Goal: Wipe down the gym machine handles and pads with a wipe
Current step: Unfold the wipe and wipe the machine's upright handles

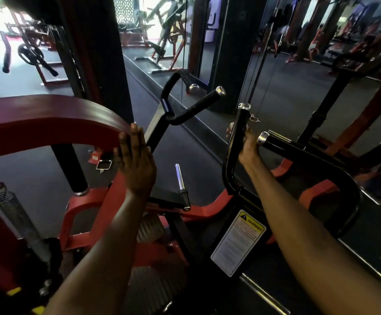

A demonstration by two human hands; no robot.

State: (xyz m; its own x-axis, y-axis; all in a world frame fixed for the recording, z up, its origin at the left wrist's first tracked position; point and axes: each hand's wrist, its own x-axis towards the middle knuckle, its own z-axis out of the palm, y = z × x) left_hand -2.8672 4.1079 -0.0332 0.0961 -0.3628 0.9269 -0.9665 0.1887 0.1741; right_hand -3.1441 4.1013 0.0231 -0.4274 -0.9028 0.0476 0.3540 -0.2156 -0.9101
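Observation:
A dark red curved pad (48,119) arcs across the left. My left hand (136,160) rests flat against its right end, fingers straight. My right hand (247,147) reaches behind an upright black handle (238,133) with a chrome cap and grips it. A bit of pale wipe (231,126) shows at my fingertips on the handle's far side; most of it is hidden. A second black handle (282,145) points toward me just right of that hand. Farther off, another black handle (198,104) with a chrome end angles up.
The machine's red frame (107,205) and a chrome weight peg (180,178) sit below my arms. A warning label (238,242) is on a black post. A coil spring (9,205) stands at the left. A mirror wall (298,64) rises on the right; other machines stand behind.

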